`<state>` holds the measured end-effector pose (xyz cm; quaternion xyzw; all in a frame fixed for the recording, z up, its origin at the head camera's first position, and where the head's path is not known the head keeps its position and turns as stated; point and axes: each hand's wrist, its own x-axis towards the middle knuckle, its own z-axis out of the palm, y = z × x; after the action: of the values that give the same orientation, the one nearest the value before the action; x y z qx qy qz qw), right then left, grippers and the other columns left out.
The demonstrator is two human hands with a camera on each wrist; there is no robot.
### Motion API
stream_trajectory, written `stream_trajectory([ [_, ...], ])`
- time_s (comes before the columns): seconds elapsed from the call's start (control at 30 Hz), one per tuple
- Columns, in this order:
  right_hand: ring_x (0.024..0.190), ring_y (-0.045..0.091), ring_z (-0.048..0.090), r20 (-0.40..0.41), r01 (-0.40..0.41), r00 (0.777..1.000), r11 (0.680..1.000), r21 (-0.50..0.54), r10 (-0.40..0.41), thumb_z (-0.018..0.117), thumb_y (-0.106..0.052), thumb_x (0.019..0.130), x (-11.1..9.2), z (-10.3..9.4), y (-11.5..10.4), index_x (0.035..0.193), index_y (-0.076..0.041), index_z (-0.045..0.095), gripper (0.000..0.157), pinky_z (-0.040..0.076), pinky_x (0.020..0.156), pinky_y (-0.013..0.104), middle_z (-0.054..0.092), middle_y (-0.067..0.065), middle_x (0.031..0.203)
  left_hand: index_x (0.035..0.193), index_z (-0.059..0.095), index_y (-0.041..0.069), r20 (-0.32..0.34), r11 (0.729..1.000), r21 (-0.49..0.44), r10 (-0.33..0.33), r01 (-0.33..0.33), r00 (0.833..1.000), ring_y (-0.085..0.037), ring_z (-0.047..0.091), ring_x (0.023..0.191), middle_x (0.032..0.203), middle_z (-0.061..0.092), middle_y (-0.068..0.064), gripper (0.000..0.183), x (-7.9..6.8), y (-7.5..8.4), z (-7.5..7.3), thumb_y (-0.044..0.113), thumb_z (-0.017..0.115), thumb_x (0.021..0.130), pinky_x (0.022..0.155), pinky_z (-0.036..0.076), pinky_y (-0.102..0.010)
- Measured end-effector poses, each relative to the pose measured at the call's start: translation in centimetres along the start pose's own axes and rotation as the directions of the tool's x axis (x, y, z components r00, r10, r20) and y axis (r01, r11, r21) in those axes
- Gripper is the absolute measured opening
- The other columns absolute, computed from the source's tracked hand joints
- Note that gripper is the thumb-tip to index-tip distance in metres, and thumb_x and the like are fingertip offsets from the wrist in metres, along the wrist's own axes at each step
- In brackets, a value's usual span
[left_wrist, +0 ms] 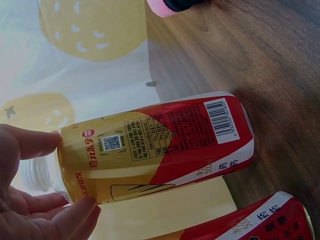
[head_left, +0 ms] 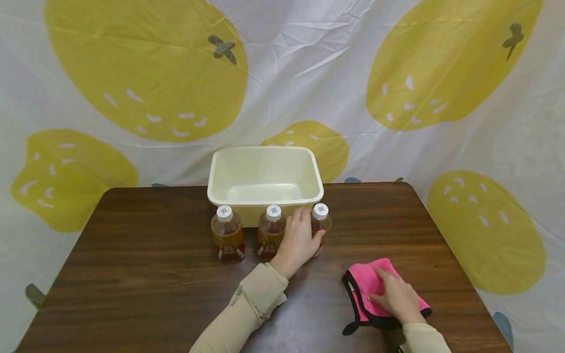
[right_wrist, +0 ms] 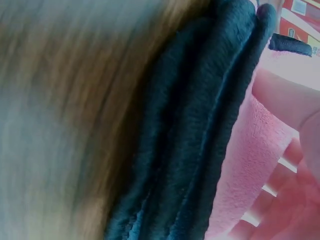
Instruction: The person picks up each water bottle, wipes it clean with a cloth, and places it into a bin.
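Note:
Three bottles with white caps and amber-and-red labels stand in a row. My left hand (head_left: 297,242) grips the rightmost bottle (head_left: 321,225) near its neck, thumb on one side and fingers on the other. The left wrist view shows that bottle's gold and red label (left_wrist: 160,145) with a barcode. The middle bottle (head_left: 268,238) is close to the back of this hand, and the left bottle (head_left: 228,240) stands apart. At the right, my right hand (head_left: 397,296) holds a folded pink cloth (head_left: 366,277) with black edging, its thumb and fingers spread over the fabric (right_wrist: 245,150).
Behind the bottles a cream plastic bin (head_left: 265,202) stands at the back of the dark wooden table (head_left: 132,274). A white curtain (head_left: 309,73) with yellow fruit prints hangs behind and beside the table.

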<state>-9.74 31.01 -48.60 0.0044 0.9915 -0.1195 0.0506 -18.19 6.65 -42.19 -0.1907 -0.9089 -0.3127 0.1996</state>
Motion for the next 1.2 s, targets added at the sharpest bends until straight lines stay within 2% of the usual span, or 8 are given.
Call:
stream_trajectory([
  [0.17,0.081,0.04,0.06,-0.04,0.002,0.999,1.0,-0.002,-0.002,0.08,-0.029,0.063,-0.2,0.0,-0.4,0.112,-0.003,0.059,0.06,0.046,0.064,0.052,0.062,0.022,0.103,0.108,0.052,-0.003,0.002,1.0,-0.003,-0.011,0.011,1.0,-0.031,0.054,0.084,0.096,0.057,-0.015,0.046,0.0,0.0,0.2,0.021,0.072,0.074,0.076,0.042,-0.035],
  [0.43,0.068,0.035,0.06,-0.085,-0.006,0.996,1.0,0.009,0.006,0.078,-0.023,0.065,-0.6,0.5,-0.7,0.105,-0.009,0.063,0.045,0.043,0.051,0.045,0.065,0.018,0.087,0.11,0.052,-0.002,0.017,0.999,-0.018,-0.026,0.026,1.0,-0.031,0.053,0.084,0.098,0.057,-0.015,0.048,0.1,0.0,0.1,0.021,0.073,0.074,0.076,0.042,-0.035],
  [0.53,0.064,0.035,0.059,-0.101,-0.011,0.995,1.0,0.02,0.013,0.075,-0.019,0.067,-0.7,0.7,-0.8,0.1,-0.012,0.063,0.036,0.04,0.047,0.043,0.065,0.016,0.082,0.117,0.05,-0.002,0.044,0.998,-0.018,-0.053,0.054,0.998,-0.032,0.052,0.086,0.102,0.056,-0.016,0.052,0.1,0.0,-0.1,0.022,0.071,0.075,0.078,0.043,-0.036],
  [0.7,0.061,0.038,0.059,-0.163,-0.008,0.987,1.0,0.02,0.011,0.072,-0.013,0.068,-0.8,1.1,-1.0,0.093,-0.013,0.062,0.026,0.039,0.045,0.045,0.065,0.016,0.079,0.124,0.047,-0.001,0.073,0.998,-0.003,-0.061,0.062,0.995,-0.032,0.052,0.088,0.106,0.055,-0.016,0.057,0.2,0.1,-0.3,0.023,0.07,0.077,0.08,0.043,-0.036],
  [0.83,0.061,0.038,0.059,-0.193,-0.004,0.981,1.0,0.014,0.006,0.071,-0.01,0.069,-1.0,1.2,-1.1,0.093,-0.012,0.063,0.025,0.04,0.045,0.045,0.066,0.015,0.08,0.118,0.051,0.0,0.069,0.998,0.007,-0.057,0.057,0.996,-0.032,0.051,0.085,0.103,0.055,-0.015,0.051,0.1,0.2,-0.3,0.023,0.07,0.077,0.078,0.043,-0.036],
  [1.0,0.061,0.039,0.058,-0.189,0.001,0.982,0.999,0.033,0.005,0.069,-0.008,0.069,-1.1,0.6,-1.2,0.095,-0.011,0.062,0.027,0.039,0.045,0.046,0.064,0.018,0.078,0.116,0.052,0.0,0.068,0.999,0.01,-0.044,0.044,0.997,-0.032,0.052,0.084,0.101,0.055,-0.015,0.049,-0.1,0.5,-0.3,0.024,0.069,0.077,0.076,0.044,-0.036],
  [1.1,0.065,0.041,0.059,-0.171,-0.011,0.985,0.998,0.062,0.022,0.067,-0.007,0.07,-1.1,-0.2,-1.1,0.099,-0.01,0.061,0.03,0.04,0.046,0.047,0.064,0.02,0.081,0.114,0.052,0.0,0.066,0.999,0.012,-0.044,0.043,0.997,-0.031,0.052,0.083,0.099,0.055,-0.015,0.048,-0.1,0.6,-0.2,0.025,0.07,0.077,0.075,0.044,-0.036],
  [1.2,0.071,0.04,0.06,-0.19,-0.018,0.981,0.994,0.107,0.038,0.067,-0.006,0.072,-1.2,-1.0,-1.4,0.101,-0.009,0.061,0.03,0.041,0.049,0.049,0.065,0.021,0.086,0.113,0.053,0.001,0.065,0.999,0.022,-0.036,0.034,0.997,-0.031,0.052,0.082,0.097,0.055,-0.014,0.047,0.0,0.6,-0.1,0.025,0.07,0.076,0.075,0.044,-0.035],
])
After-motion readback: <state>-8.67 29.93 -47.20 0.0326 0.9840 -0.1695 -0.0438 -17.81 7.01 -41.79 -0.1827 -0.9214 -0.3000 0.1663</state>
